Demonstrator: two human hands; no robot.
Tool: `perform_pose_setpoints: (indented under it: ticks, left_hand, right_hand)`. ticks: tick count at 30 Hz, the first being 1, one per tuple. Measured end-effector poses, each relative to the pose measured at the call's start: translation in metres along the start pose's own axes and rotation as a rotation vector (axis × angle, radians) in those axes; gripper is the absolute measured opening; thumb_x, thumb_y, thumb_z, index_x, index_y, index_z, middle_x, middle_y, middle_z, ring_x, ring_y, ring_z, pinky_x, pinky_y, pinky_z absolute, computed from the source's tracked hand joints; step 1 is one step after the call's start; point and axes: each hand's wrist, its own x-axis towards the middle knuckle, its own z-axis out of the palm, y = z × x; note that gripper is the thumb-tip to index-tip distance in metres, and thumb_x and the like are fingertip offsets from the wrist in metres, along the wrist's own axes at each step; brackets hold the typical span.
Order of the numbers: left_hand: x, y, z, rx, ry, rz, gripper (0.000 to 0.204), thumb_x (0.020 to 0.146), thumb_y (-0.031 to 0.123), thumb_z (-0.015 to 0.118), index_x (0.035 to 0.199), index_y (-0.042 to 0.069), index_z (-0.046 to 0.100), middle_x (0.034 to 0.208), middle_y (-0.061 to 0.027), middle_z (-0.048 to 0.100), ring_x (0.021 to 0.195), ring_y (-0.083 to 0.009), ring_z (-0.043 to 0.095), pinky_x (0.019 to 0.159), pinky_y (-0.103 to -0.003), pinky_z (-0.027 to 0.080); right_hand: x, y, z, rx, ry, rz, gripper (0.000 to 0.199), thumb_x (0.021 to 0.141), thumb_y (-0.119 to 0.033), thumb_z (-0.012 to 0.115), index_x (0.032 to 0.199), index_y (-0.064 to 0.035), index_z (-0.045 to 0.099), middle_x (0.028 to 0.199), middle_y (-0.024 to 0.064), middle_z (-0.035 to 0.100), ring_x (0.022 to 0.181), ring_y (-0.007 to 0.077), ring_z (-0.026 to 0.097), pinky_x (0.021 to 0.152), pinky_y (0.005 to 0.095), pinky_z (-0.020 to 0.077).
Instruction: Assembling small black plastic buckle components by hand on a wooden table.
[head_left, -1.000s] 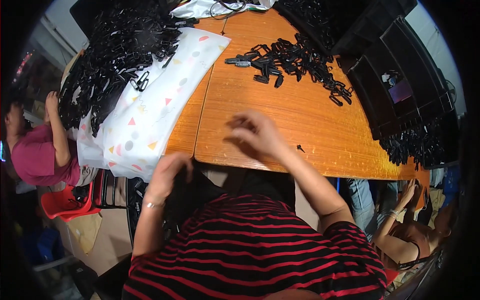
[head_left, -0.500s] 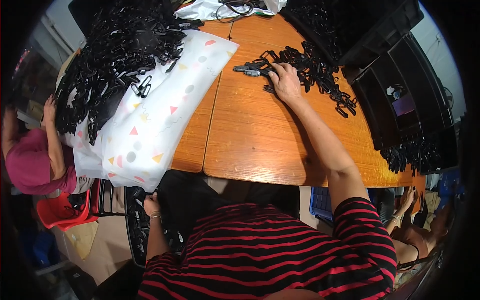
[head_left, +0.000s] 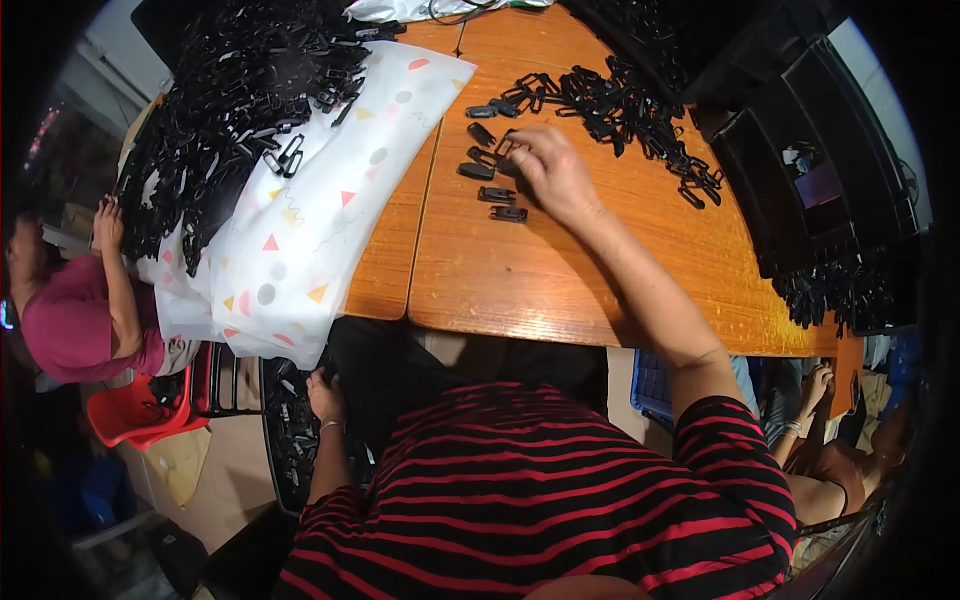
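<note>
On the wooden table, my right hand (head_left: pixel 556 180) bends its fingers down onto a black plastic buckle piece (head_left: pixel 505 146), thumb and fingertips closed around its edge. Several more black buckle pieces (head_left: pixel 497 194) lie apart in a loose column to the left of and below the fingertips. Down at the left, my left hand (head_left: pixel 325 396) hangs beside the table, at the edge of a black bin (head_left: pixel 288 420) holding small black parts. Its fingers are small and partly hidden, so I cannot make out anything in them.
A pile of black buckle pieces (head_left: pixel 630 110) lies farther right. At left, a bigger black heap (head_left: pixel 260 80) covers part of a white patterned sheet (head_left: pixel 320 250). Black crates (head_left: pixel 810 190) stand at the right. Other people (head_left: pixel 85 310) sit at both sides; a red chair (head_left: pixel 140 412) is at left.
My right hand has moved left and toward me from the pile. Several buckle pieces now lie spread out below their earlier cluster. My left hand has shifted slightly at the bin; the view has tilted a little.
</note>
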Motion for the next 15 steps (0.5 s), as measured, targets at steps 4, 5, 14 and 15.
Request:
perform_pose_setpoints:
  ticks: [4,5,14,15]
  left_hand:
    - [-0.008,-0.005,-0.014,-0.061,0.025,0.005,0.044,0.080,0.014,0.069,0.120,0.008,0.052,0.115,-0.0171,0.055,0.107,-0.0364,0.056,0.090,-0.042,0.046]
    - [-0.009,-0.003,-0.018,-0.059,0.028,0.008,0.044,0.080,0.014,0.069,0.120,0.008,0.052,0.115,-0.0171,0.055,0.107,-0.0364,0.056,0.090,-0.042,0.046]
    - [-0.008,0.138,-0.176,0.019,-0.719,0.233,0.018,0.080,0.017,0.069,0.082,0.000,0.063,0.075,-0.0166,0.060,0.075,-0.0329,0.061,0.067,-0.038,0.048]
    - [-0.007,0.166,-0.192,-0.031,-0.731,0.377,0.016,0.082,0.015,0.068,0.080,0.000,0.062,0.074,-0.0133,0.059,0.071,-0.0251,0.058,0.065,-0.034,0.046]
  right_hand:
    - [0.000,0.002,-0.027,-0.013,-0.049,0.209,0.015,0.088,-0.010,0.063,0.099,-0.0006,0.067,0.096,0.0137,0.065,0.085,0.0252,0.066,0.072,0.0338,0.0531]
    - [-0.004,0.009,-0.027,-0.039,-0.077,0.200,0.013,0.087,-0.008,0.063,0.097,-0.0007,0.067,0.093,0.0130,0.065,0.082,0.0246,0.067,0.070,0.0335,0.0528]
    - [-0.008,0.000,-0.033,-0.198,-0.246,0.086,0.011,0.082,-0.008,0.068,0.092,-0.0049,0.068,0.087,0.0119,0.064,0.085,0.0303,0.063,0.074,0.0396,0.0505]
    - [-0.003,-0.002,-0.030,-0.196,-0.248,0.077,0.011,0.082,-0.008,0.068,0.092,-0.0049,0.068,0.087,0.0119,0.064,0.085,0.0303,0.063,0.074,0.0396,0.0505]
